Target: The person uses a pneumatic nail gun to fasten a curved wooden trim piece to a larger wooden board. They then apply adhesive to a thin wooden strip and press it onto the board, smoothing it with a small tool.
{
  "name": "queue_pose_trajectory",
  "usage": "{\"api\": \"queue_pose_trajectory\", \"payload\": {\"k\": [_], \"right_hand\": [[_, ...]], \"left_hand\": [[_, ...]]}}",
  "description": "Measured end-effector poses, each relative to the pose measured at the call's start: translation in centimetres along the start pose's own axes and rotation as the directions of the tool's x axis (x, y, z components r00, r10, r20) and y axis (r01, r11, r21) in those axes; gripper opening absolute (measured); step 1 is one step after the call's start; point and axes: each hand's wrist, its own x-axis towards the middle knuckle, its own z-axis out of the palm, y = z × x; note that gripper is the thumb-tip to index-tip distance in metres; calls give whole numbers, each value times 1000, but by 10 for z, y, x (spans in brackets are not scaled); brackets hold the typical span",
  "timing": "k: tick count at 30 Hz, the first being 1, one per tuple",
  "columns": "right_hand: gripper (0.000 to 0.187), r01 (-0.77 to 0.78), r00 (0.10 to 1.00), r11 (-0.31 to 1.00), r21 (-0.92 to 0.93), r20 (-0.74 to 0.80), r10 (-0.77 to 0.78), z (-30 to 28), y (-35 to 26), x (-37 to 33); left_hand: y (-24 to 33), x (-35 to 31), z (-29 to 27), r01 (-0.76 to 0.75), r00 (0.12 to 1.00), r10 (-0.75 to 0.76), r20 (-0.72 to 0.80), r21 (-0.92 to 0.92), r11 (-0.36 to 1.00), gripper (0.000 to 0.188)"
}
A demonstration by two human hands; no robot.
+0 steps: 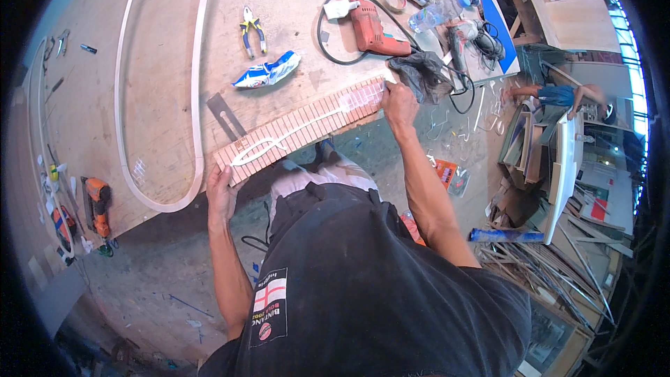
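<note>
Across the table's front edge I hold a long wooden strip point(317, 113) cut with many narrow cross slots. A white bead of what looks like glue point(301, 128) runs along it, looping near the left end and spread thin near the right. My left hand point(220, 195) is closed on the strip's left end, thumb at the edge. My right hand point(400, 106) grips the right end, its fingers partly hidden. Just beyond the strip lie a crumpled blue-and-white packet point(269, 71) and a flat dark metal bar point(225, 116). Pliers point(251, 31) with blue-and-yellow handles rest farther back.
A red corded drill point(375, 28) and a dark crumpled bag point(423, 75) lie near my right hand. A plastic bottle point(438, 15) is behind them. A white U-shaped strip point(197, 98) and an orange power tool point(96, 206) sit at left. Another person point(558, 95) is far right.
</note>
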Motion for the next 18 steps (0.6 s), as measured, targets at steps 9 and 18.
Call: {"api": "queue_pose_trajectory", "payload": {"k": [9, 18], "right_hand": [[15, 239, 971, 966, 99, -15, -239, 14, -48, -36], [22, 288, 950, 917, 275, 33, -309, 5, -89, -65]], "left_hand": [[2, 0, 1, 17, 1000, -17, 6, 6, 1000, 36], [1, 3, -3, 22, 1000, -21, 18, -24, 999, 34]]}}
